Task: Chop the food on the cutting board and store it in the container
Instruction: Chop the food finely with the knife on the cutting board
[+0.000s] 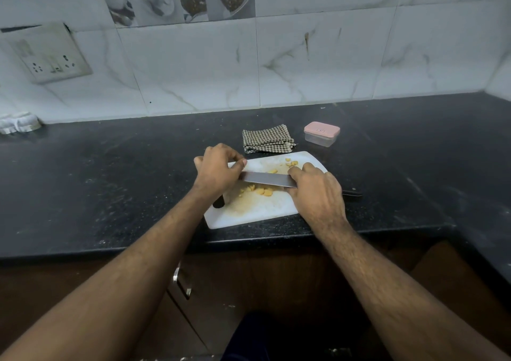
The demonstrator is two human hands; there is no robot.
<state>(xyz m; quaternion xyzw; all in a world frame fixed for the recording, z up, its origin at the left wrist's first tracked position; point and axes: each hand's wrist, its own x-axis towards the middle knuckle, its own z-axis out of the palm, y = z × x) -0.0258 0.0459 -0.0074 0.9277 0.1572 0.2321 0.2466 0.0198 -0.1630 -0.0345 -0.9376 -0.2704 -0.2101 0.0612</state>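
head view: right hand grips the knife while left hand pinches its tip, rocking it over yellow food on the board.

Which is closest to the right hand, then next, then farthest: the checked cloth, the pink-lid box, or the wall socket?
From the right hand, in the head view:
1. Checked cloth, just beyond the cutting board, behind the hand and a little to its left.
2. Pink-lid box, farther back on the counter; close to the cloth's rank, hard to call.
3. Wall socket, far left, up on the tiles.
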